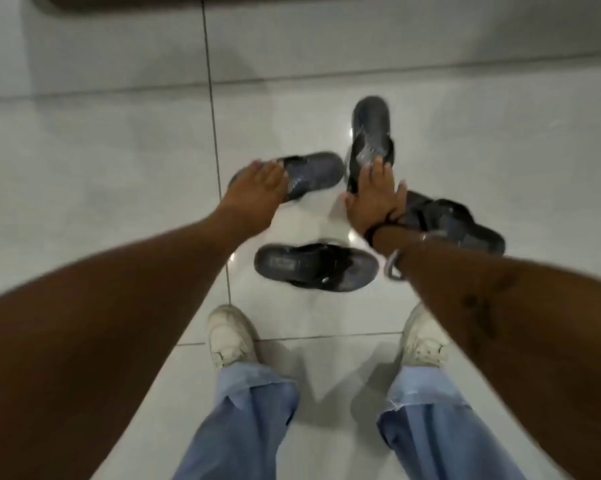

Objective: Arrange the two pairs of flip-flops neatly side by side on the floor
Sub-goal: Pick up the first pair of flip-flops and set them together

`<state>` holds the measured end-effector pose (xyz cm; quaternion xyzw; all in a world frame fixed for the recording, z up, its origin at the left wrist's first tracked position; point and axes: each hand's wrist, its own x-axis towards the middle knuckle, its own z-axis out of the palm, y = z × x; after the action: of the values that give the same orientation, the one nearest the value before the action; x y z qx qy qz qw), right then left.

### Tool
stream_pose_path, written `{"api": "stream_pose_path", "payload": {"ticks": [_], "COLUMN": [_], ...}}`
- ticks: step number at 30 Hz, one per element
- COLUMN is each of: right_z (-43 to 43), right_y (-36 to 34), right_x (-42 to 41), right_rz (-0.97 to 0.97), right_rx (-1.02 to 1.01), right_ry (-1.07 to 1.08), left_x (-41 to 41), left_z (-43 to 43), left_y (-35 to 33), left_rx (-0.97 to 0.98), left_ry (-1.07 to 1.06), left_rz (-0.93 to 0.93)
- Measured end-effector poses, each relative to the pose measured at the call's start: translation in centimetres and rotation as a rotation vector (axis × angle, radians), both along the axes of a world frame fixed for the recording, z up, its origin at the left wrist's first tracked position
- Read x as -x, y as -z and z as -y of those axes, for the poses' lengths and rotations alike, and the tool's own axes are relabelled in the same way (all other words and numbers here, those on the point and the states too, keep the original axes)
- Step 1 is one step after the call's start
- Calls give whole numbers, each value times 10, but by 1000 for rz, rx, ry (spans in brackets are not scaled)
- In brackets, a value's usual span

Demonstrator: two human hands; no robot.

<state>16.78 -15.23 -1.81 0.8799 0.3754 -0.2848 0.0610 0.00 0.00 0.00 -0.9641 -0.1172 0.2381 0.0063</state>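
While four dark flip-flops lie scattered on the tiled floor point(101, 168), left hand point(257, 188) grips the crosswise flip-flop point(309, 174); right hand point(375, 199), fingers spread, rests on the lengthwise flip-flop point(370, 133).

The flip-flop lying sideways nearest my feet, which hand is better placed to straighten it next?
Probably the right hand. It sits closer to the nearest flip-flop, just beyond its strap end, while the left hand is over the left flip-flop, farther away. Both hands look busy now.
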Motion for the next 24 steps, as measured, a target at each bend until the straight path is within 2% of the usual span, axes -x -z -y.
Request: {"api": "stream_pose_path", "payload": {"ticks": [2, 5, 7, 9, 11, 14, 16, 18, 20, 24], "right_z": [-16, -29, -24, -25, -29, -41, -54, -68, -83, -106], "right_y": [33, 69, 77, 75, 69, 58, 53, 47, 43, 39], "right_x": [-19, -41, -36, -36, -35, -28, -19, -1, 21, 69], "right_rz": [60, 103, 169, 211, 199, 154, 110, 58, 1, -68], "right_rx": [-10, 34, 11, -5, -15, -59, -73, -68, -104, -200], "right_ry": [-16, 12, -24, -49, -37, -14, 12, -1, -29, -145], "left_x": [-18, -31, -25, -24, -23, -24, -23, -21, -17, 4], "left_z": [-10, -18, -15, -14, -12, -17, -25, -33, -42, -52], "left_y": [21, 51, 64, 67, 67, 70, 77, 75, 74, 86], "left_rx": [-78, -129, -228, -219, -173, -86, 20, 103, 135, 177], "left_ry": [38, 234, 370, 402, 377, 119, -153, -420, -589, -826], "left_rz": [-167, -200, -159, -111, -155, -136, -7, 29, -12, 41]}}
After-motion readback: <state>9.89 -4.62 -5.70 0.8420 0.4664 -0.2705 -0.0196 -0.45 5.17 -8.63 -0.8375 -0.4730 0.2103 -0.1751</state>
